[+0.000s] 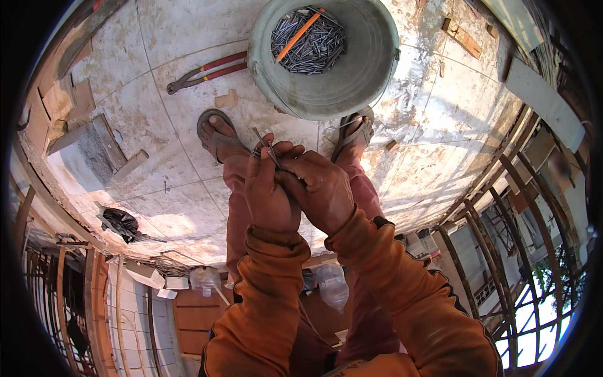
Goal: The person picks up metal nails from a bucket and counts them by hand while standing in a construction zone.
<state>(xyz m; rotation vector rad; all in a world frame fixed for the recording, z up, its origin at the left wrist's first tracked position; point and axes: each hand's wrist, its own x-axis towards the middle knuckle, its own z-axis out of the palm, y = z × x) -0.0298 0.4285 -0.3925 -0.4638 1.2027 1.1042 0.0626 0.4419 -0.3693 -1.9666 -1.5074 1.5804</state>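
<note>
My left hand is closed around a few metal nails, which stick out between its fingers and point away from me. Pressed against it, my right hand has its fingers curled in; whatever they grip is hidden. Just beyond my feet stands a grey-green bucket with a thin wire handle. Loose nails cover part of its bottom, and an orange stick like a pencil lies on them. Left of the bucket, long-handled cutters with red grips rest on the floor.
Stained pale tiles make up the floor. A wood scrap lies at the far right, and a crumpled black bag at the left. Close to my legs is a clear plastic bottle. Wooden slats line the right side.
</note>
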